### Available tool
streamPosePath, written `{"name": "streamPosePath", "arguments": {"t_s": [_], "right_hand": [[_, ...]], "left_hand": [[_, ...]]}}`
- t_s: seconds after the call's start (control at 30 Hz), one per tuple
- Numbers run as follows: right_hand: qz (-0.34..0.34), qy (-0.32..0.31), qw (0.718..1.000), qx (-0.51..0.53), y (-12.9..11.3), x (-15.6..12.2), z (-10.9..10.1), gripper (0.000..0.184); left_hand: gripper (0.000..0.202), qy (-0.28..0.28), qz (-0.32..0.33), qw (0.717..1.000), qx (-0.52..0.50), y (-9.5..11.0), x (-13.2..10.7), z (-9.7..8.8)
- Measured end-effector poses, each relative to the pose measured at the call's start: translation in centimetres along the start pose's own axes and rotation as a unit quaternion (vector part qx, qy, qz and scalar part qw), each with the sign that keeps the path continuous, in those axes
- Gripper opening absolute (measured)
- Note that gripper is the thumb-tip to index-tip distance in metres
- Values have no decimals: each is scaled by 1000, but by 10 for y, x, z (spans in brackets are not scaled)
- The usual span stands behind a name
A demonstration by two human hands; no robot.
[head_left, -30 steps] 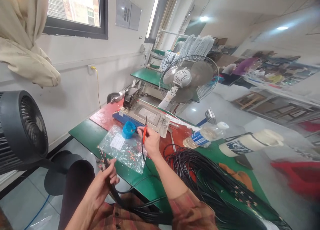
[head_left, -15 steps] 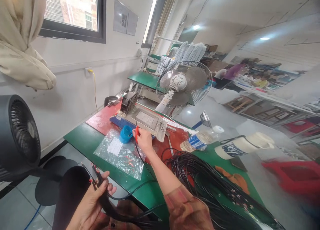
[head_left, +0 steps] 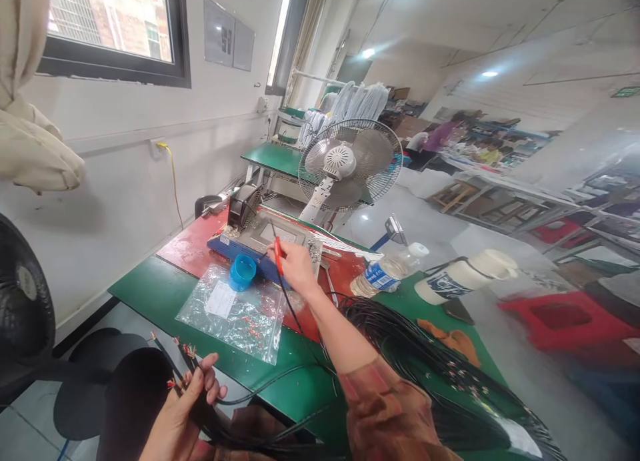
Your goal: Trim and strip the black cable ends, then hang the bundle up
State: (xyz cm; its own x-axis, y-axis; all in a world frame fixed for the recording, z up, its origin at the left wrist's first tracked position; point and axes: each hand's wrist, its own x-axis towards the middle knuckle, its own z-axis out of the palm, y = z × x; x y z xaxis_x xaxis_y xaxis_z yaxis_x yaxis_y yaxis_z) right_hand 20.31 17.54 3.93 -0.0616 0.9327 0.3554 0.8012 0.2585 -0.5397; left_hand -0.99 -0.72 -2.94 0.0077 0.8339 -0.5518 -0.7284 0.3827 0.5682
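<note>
In my left hand (head_left: 183,404), fingers closed, is a bundle of black cables (head_left: 205,417). Their stripped ends (head_left: 187,349) fan out past the thumb, showing red and bare inner wires. My right hand (head_left: 296,266) is closed around a red-handled tool (head_left: 278,254); its jaws are too small to make out. A single black cable (head_left: 289,301) runs down from beside that tool toward the table edge. This hand is over the near side of a blue-based machine (head_left: 233,249) with a metal top and rectangular well. A blue cup (head_left: 243,273) sits left of the hand.
A clear plastic bag (head_left: 200,307) with red scraps lies on the green table (head_left: 145,281). Coiled black cables (head_left: 385,327), a water bottle (head_left: 383,274) and a white flask (head_left: 465,277) lie to the right. Fans (head_left: 340,161) stand behind and at left. People work far back.
The view has turned slightly right, so the scene has shifted left. My right hand, with the red-handled tool, has moved slightly right relative to the blue cup. My left hand keeps the bundle.
</note>
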Motion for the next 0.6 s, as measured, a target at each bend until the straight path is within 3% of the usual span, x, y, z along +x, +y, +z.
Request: {"name": "streamPosePath", "arguments": {"t_s": [0.13, 0.23, 0.6], "right_hand": [[31, 50, 998, -22, 17, 29, -29, 22], [72, 54, 995, -47, 31, 47, -39, 23], [67, 10, 993, -98, 43, 61, -24, 22]], "left_hand": [[39, -12, -23, 1000, 11, -2, -1, -1], [43, -28, -35, 998, 47, -3, -3, 0], [36, -51, -10, 997, 62, -12, 3, -3]]}}
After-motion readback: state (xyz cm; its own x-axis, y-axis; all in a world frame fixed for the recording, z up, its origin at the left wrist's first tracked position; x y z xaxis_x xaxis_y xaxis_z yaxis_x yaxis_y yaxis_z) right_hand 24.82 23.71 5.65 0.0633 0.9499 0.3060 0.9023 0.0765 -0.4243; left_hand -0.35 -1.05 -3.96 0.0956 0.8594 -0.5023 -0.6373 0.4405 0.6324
